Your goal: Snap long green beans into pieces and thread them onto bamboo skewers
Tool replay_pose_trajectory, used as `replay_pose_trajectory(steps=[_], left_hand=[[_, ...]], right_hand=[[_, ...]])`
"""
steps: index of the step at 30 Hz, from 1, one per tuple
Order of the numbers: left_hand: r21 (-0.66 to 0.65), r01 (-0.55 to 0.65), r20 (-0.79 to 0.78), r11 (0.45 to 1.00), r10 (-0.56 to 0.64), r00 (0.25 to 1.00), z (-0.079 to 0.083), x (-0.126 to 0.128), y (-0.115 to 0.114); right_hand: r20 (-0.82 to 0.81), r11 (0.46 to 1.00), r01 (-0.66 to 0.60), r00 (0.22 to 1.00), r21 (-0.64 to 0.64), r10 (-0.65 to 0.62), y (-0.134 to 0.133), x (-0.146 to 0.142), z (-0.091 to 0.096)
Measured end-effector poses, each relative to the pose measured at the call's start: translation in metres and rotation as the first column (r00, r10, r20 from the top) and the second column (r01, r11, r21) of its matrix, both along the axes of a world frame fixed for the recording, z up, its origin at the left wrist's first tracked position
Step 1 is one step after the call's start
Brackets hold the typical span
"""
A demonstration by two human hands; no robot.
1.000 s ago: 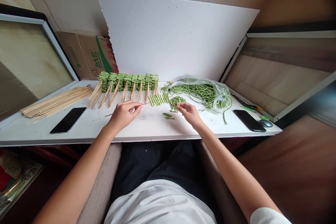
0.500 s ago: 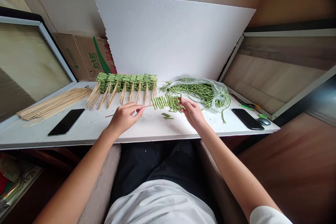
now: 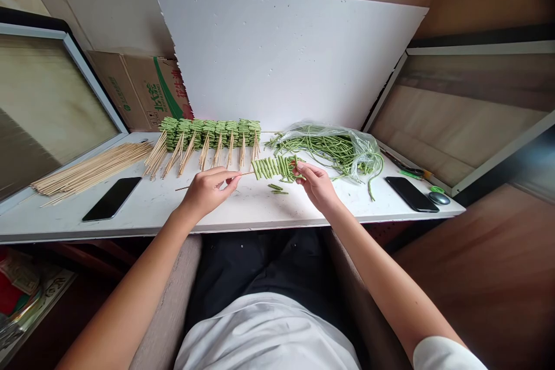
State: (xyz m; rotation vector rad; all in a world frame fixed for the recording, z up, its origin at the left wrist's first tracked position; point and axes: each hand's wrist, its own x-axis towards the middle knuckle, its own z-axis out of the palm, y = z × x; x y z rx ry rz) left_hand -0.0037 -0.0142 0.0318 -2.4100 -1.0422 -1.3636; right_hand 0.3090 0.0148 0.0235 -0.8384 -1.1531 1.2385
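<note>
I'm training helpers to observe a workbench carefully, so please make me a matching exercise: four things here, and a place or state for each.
Things
1. Left hand
2. Bare skewers
3. Long beans
4. Cardboard box

Places or states
A. Partly covered by a clear plastic bag
B. Partly hidden by the white board
C. Holding a skewer threaded with bean pieces
D. Piled near a phone

Pairs: 1-C, 2-D, 3-A, 4-B

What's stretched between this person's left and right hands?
The head view shows a wooden skewer threaded with cut long-bean pieces between the left hand and right hand; loose pieces lie on the table.
</note>
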Motion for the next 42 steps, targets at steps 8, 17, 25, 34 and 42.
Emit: replay_pose_trajectory(steps=[8, 17, 25, 34, 42], left_hand=[[-0.009, 0.006, -0.008, 1.000, -0.006, 1.000, 0.003, 0.001, -0.002], [0.001, 0.016, -0.019, 1.000, -0.016, 1.000, 0.007, 0.003, -0.005], [0.000, 0.012, -0.018, 1.000, -0.012, 1.000, 0.004, 0.002, -0.003], [-0.009, -0.002, -0.045, 1.000, 0.001, 0.999, 0.002, 0.002, -0.003], [0.015, 0.013, -0.013, 1.000, -0.013, 1.000, 0.002, 0.001, -0.002]], right_hand=[[0.024, 0.999, 0.039, 0.999, 0.009, -0.039, 0.003, 0.000, -0.003], [0.012, 0.999, 0.049, 0.999, 0.014, -0.049, 0.008, 0.002, -0.009], [0.111, 0.992, 0.088, 0.989, 0.086, -0.098, 0.013, 0.008, -0.017], [0.140, 0.989, 0.069, 0.986, 0.131, -0.087, 0.012, 0.009, -0.018], [0.023, 0.996, 0.068, 0.997, 0.050, -0.069, 0.009, 0.003, -0.013]])
